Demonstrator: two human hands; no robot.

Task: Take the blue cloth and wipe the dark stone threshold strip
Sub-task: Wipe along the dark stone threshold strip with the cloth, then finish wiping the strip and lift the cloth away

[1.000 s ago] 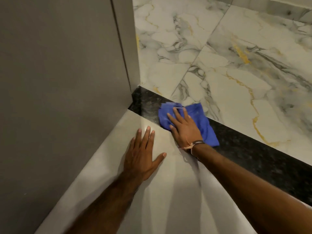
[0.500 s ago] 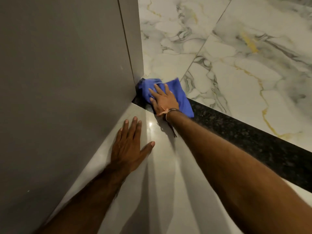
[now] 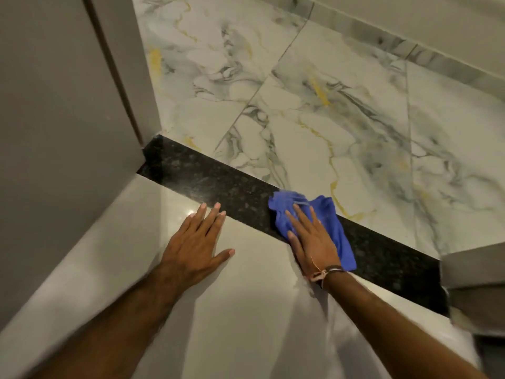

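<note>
The dark speckled stone threshold strip [image 3: 207, 179] runs diagonally from the door frame at the left down to the lower right. A crumpled blue cloth [image 3: 330, 222] lies on its middle stretch. My right hand [image 3: 311, 242] presses flat on the cloth, fingers spread and pointing up-left, with a cord and band at the wrist. My left hand [image 3: 196, 244] rests palm-down on the plain grey floor tile, its fingertips touching the strip's near edge, holding nothing.
A grey door frame and wall [image 3: 114, 77] rise at the left end of the strip. White marble tiles with grey and gold veins [image 3: 314, 105] lie beyond it. A grey block-like edge [image 3: 475, 272] stands at the strip's right end. Plain grey tile [image 3: 246, 310] is under my arms.
My right hand has slid the blue cloth from the corner by the door frame rightward along the strip to its middle. The left hand stays planted on the grey tile.
</note>
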